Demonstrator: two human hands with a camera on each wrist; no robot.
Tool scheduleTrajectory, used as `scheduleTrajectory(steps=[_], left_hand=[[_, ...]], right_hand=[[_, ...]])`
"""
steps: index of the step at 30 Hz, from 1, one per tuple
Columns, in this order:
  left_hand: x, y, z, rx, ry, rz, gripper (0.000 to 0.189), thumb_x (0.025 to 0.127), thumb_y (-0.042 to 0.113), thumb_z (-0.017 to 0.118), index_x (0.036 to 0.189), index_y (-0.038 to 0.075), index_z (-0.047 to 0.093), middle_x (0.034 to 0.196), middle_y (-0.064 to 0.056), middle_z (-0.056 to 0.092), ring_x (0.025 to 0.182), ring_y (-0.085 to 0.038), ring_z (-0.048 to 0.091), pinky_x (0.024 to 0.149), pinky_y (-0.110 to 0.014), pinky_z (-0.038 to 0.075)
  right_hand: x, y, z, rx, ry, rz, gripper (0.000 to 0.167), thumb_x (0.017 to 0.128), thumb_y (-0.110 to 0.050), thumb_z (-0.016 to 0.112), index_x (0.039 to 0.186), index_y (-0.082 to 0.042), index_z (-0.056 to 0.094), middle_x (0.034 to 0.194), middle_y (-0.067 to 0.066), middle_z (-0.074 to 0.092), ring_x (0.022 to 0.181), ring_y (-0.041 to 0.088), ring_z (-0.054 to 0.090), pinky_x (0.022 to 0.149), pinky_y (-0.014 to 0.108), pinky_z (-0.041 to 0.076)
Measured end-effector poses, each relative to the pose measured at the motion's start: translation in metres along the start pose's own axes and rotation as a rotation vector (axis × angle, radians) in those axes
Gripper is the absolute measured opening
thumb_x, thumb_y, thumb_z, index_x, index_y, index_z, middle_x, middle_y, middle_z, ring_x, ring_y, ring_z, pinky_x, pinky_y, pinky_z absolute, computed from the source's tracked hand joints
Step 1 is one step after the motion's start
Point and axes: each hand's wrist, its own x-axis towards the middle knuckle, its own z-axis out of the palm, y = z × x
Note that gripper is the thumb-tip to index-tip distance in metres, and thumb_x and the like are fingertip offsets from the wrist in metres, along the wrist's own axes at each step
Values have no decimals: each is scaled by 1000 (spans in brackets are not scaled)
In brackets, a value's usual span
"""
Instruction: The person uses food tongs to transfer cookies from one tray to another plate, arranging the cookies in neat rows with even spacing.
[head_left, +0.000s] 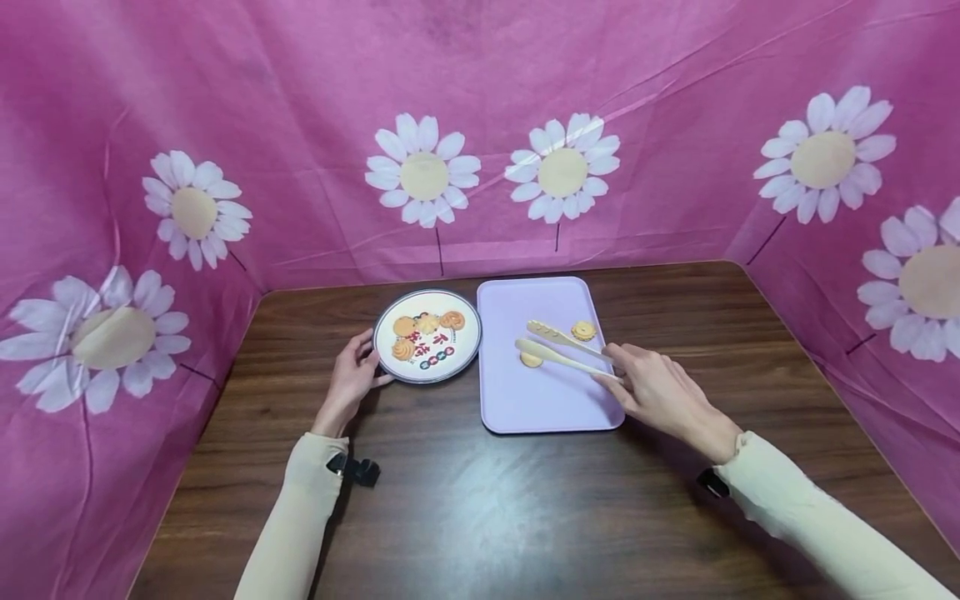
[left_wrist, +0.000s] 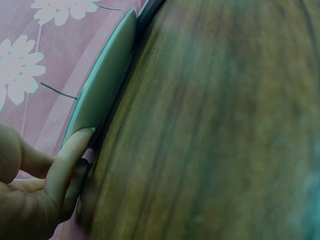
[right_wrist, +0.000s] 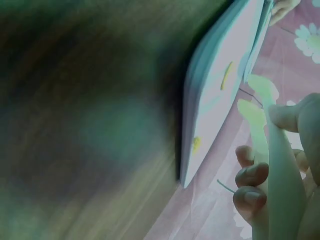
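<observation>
My left hand [head_left: 351, 379] grips the left rim of a round white plate [head_left: 405, 304] with a dark edge and red writing; the left wrist view shows its fingers against the plate's side [left_wrist: 102, 90]. Several cookies [head_left: 403, 350] lie on the plate. My right hand [head_left: 663, 392] holds pale tongs [head_left: 564, 358] over a lilac tray [head_left: 517, 404]. The tong tips stand apart with nothing between them in the right wrist view. One cookie [head_left: 530, 361] on the tray is partly hidden below the lower tong arm. Another cookie [head_left: 583, 331] lies near the tray's right edge.
Plate and tray sit side by side near the back of a brown wooden table [head_left: 465, 517]. A pink cloth [head_left: 300, 167] with white daisies rises behind the table and along both sides. Black straps [head_left: 360, 471] are on both wrists.
</observation>
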Motion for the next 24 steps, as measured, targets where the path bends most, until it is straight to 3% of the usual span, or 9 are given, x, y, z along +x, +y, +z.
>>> scheduleTrajectory(steps=[10, 24], left_hand=[[1, 4, 2, 8, 2, 8, 57, 111, 2, 35, 166, 9, 24, 166, -23, 34, 141, -36, 47, 85, -26, 69], [-1, 0, 1, 22, 11, -7, 57, 111, 3, 36, 166, 12, 24, 167, -21, 34, 141, -35, 47, 87, -25, 68]], right_hand=[[-8, 3, 9, 36, -81, 81, 37, 96, -43, 74, 110, -10, 66, 82, 1, 62, 63, 11, 50, 46, 21, 40], [-12, 4, 14, 30, -16, -46, 18, 97, -29, 75, 97, -14, 64, 69, -9, 47, 57, 4, 41, 45, 16, 32]])
